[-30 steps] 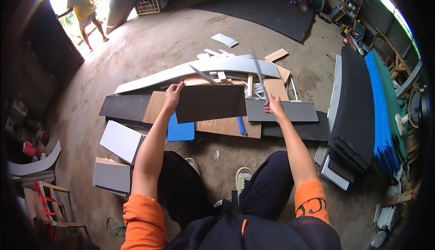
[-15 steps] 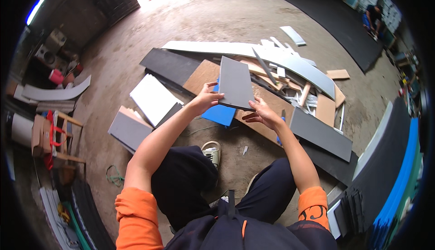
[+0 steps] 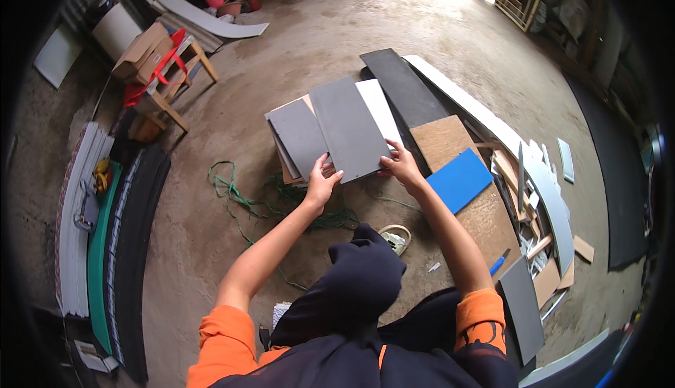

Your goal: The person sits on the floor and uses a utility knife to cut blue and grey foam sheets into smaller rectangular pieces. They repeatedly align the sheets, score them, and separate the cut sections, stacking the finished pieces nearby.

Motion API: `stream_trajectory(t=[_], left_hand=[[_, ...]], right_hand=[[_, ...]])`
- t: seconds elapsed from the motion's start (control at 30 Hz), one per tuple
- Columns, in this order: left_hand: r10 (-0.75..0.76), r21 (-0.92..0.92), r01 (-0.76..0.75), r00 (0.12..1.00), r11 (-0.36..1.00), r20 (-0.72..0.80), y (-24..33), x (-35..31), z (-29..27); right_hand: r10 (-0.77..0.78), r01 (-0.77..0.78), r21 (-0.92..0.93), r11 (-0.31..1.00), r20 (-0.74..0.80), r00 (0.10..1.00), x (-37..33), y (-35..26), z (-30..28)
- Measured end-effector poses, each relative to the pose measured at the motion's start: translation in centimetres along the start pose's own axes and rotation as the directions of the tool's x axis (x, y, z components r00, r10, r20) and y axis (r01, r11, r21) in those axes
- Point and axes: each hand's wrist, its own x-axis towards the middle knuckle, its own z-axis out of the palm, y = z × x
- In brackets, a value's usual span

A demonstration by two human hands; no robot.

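A flat grey rectangular sheet is gripped at its near edge by both my hands. My left hand pinches its near left corner, thumb on top. My right hand grips the near right corner. The sheet overlaps a stack of similar pieces, with another grey sheet on top to the left and a white sheet to the right. Whether the held sheet rests on them or hovers, I cannot tell. A blue sheet lies on a brown board beyond my right forearm. A blue-handled cutter rests on that board.
Green twine lies tangled on the floor near my foot. Offcuts and a curved white strip are heaped at the right. Long sheets stand at the left, near a wooden stool holding a cardboard box.
My view has turned left. Both hands have carried the grey sheet from above the brown board and blue sheet over to the stack at the left.
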Motion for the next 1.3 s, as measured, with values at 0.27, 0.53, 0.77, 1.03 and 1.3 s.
stream_trajectory(t=[0.27,0.53,0.77,1.03,1.3], left_hand=[[0.042,-0.051,-0.056,0.969,0.997,-0.243,-6.4,3.7,-8.6],[0.203,0.453,-0.003,0.896,0.891,-0.395,-8.5,5.8,-9.5],[0.47,0.623,-0.193,0.825,0.758,-0.315,-6.3,3.3,-2.7],[0.486,0.457,-0.656,0.754,0.601,0.443,-2.6,1.3,12.2],[0.11,0.261,-0.913,0.308,0.313,0.945,-5.8,-1.7,26.3]], right_hand=[[0.087,-0.08,-0.195,0.978,0.031,0.996,7.1,3.6,9.8],[-0.19,0.132,-0.647,0.751,-0.021,0.982,7.5,4.7,11.3],[-0.274,0.224,-0.684,0.694,0.036,0.961,3.6,0.8,8.1],[-0.005,-0.065,-0.62,0.782,-0.109,0.994,-10.5,-2.2,-10.4],[0.101,-0.229,-0.048,0.972,-0.798,0.595,-28.8,9.9,-25.5]])
